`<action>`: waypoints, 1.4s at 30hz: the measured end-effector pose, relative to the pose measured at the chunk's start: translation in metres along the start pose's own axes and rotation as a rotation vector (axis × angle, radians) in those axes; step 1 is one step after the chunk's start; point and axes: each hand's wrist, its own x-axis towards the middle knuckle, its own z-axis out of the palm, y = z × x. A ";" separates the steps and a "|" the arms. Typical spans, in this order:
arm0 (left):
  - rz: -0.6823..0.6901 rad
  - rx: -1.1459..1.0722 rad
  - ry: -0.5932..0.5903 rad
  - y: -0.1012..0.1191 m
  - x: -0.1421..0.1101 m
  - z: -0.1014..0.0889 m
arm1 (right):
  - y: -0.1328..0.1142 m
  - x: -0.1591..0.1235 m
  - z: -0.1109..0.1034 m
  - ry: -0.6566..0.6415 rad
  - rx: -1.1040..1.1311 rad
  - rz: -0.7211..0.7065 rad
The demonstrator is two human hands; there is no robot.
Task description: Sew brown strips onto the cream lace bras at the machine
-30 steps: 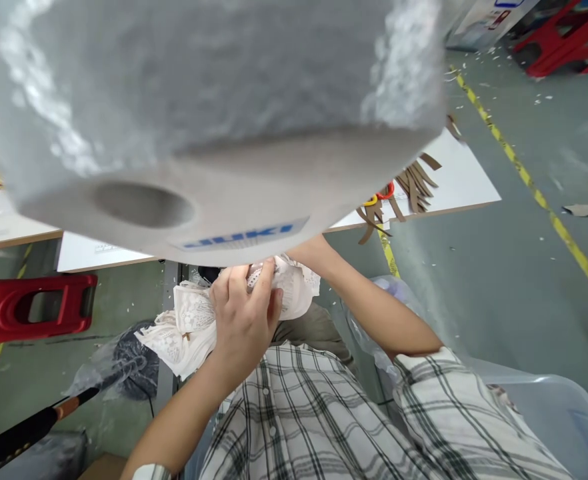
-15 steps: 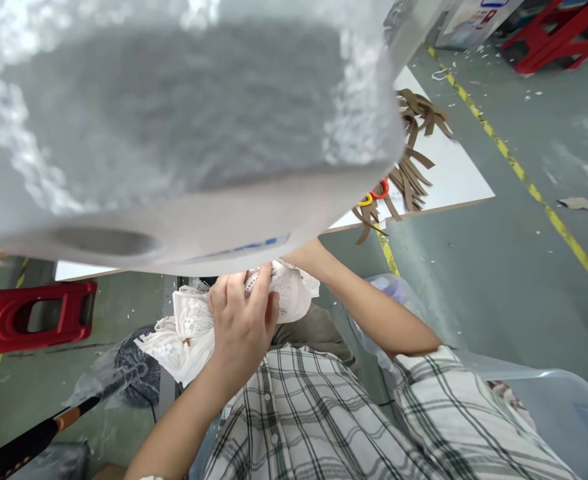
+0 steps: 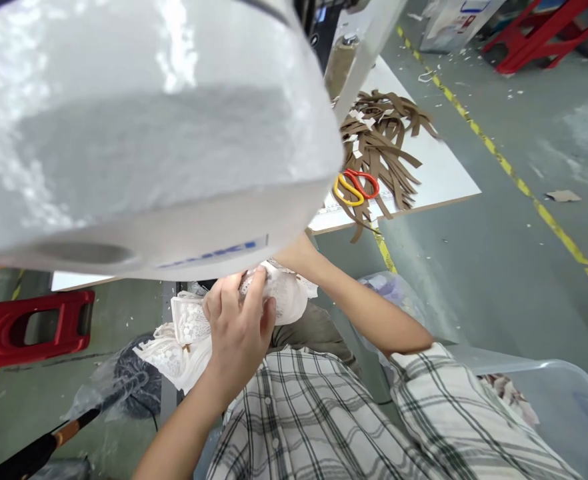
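The person's left hand (image 3: 239,327) lies over the white lace pieces (image 3: 289,297), its fingers bent and a little apart against the cloth; whether they pinch it cannot be told. The right hand (image 3: 294,257) reaches to the far side of the same lace, its fingers hidden beneath the sewing machine's head (image 3: 174,153), so its grip cannot be told either. The lace sits above the person's lap, just below the machine's head and on the person's side of the tabletop's (image 3: 447,180) near edge, with a loose bunch spreading to the left of the left hand. Toward the tabletop's near right corner, scissors (image 3: 358,189) with yellow and red handles lie on brown strips (image 3: 397,177), some of which hang over the near edge. A thread cone (image 3: 341,70) stands farther back.
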 end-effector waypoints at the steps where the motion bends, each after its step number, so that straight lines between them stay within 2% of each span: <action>1: 0.002 -0.014 0.018 0.000 -0.001 0.000 | 0.000 -0.001 0.000 0.013 0.015 0.005; 7: -0.041 -0.118 0.121 -0.004 -0.006 0.001 | 0.001 -0.022 -0.003 0.077 0.220 0.091; 10: -0.204 -0.293 0.146 -0.011 -0.008 0.006 | 0.003 -0.042 0.000 0.149 0.345 0.163; 13: -0.459 -0.651 0.069 -0.020 -0.005 0.013 | 0.003 -0.062 0.002 0.135 0.400 0.200; 15: -0.567 -0.841 -0.018 -0.025 -0.001 0.014 | 0.000 -0.073 0.002 0.102 0.378 0.201; 17: -0.625 -0.897 -0.068 -0.027 0.002 0.013 | -0.003 -0.081 0.002 0.085 0.349 0.192; 21: -0.728 -0.856 -0.042 -0.028 0.004 0.008 | -0.007 -0.086 0.003 0.066 0.336 0.193; 27: -0.726 -0.781 -0.016 -0.030 0.003 0.002 | -0.008 -0.089 0.005 0.047 0.326 0.221; 42: -0.735 -0.815 0.060 -0.032 0.006 0.002 | -0.016 -0.089 0.004 0.044 0.279 0.266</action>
